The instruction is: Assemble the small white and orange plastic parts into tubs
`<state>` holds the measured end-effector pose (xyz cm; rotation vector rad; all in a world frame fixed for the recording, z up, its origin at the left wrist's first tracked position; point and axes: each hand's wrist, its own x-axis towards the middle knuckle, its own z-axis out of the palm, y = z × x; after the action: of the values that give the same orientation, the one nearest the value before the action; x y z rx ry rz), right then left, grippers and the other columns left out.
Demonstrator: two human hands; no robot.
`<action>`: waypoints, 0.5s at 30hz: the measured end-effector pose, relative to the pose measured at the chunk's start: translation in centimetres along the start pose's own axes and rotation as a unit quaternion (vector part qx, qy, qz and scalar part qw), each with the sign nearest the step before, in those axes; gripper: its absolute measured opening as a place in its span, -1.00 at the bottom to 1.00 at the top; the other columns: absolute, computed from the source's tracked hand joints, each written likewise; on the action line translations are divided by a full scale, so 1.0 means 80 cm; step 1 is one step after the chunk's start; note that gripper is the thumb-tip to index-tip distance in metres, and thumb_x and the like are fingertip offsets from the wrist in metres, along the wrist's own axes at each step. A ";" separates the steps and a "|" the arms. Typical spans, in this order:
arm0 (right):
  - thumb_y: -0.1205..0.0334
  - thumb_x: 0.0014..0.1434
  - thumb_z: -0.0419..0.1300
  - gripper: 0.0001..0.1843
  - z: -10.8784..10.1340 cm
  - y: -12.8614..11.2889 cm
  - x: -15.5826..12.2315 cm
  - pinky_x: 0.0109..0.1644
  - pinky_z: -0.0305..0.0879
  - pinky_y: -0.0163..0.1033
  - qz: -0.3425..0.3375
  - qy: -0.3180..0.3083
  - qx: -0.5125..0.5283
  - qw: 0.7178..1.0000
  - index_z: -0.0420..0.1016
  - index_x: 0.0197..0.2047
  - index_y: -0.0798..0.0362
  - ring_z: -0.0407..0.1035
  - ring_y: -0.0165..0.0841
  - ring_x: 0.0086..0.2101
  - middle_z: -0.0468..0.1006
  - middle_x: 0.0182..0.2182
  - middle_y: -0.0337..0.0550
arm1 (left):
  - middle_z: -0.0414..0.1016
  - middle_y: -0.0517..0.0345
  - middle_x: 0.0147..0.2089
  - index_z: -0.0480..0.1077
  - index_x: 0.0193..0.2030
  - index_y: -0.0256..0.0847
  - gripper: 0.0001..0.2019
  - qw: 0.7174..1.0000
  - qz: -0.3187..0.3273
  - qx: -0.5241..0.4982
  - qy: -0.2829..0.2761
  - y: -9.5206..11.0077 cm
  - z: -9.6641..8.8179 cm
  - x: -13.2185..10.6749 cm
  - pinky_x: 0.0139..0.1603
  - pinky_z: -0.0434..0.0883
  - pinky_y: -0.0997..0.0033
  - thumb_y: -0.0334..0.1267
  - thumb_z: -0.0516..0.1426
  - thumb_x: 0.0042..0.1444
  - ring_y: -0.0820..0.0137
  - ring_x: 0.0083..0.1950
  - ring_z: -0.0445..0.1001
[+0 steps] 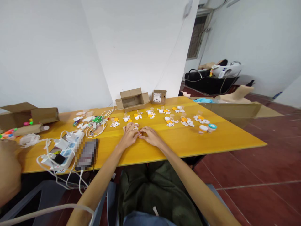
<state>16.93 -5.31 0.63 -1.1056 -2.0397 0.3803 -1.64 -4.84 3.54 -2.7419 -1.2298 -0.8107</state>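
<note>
My left hand [129, 135] and my right hand [150, 136] meet over the yellow table [183, 144], fingertips curled in close together. What lies between the fingertips, if anything, is too small to make out. Just behind the left fingers, a small white piece [135, 127] shows partly. Beyond both hands spread several small heaps of white and orange pieces, such as an orange disc [150, 116] and white flat bits [172, 123]. Small clear cups [171, 116] stand among them. Off to the right are a white-lidded tub [202, 128] and a teal-lidded tub [212, 126].
An open cardboard box [133, 102] and a smaller box [159, 97] stand by the wall. At left lie a power strip [71, 149] with tangled white cables, a phone [87, 153] and another open box [44, 115]. Another person's arm [8, 172] reaches in at far left.
</note>
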 end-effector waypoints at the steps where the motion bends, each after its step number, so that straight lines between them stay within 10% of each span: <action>1: 0.22 0.18 0.35 -0.90 0.000 0.000 0.000 -0.03 0.31 -0.19 -0.001 0.001 0.001 1.000 0.58 -0.20 -0.04 0.42 -0.29 -0.17 0.51 -0.23 -0.18 | 0.46 0.05 0.16 0.56 -0.23 -0.06 -0.83 1.000 0.000 -0.001 0.000 0.000 0.000 0.000 0.23 0.21 -0.07 -0.32 0.12 0.23 0.06 0.30 0.22; 15: 0.24 0.17 0.35 -0.89 -0.004 -0.003 0.000 -0.01 0.32 -0.16 0.004 -0.008 0.011 1.000 0.59 -0.19 -0.04 0.43 -0.27 -0.16 0.53 -0.22 -0.16 | 0.46 0.03 0.15 0.55 -0.26 -0.09 -0.81 1.000 -0.001 -0.007 -0.006 0.003 -0.003 0.000 0.20 0.25 -0.08 -0.31 0.09 0.26 0.07 0.29 0.24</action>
<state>17.04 -5.46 1.00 -1.1006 -2.0410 0.4166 -1.55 -5.03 3.79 -2.7594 -1.2347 -0.8078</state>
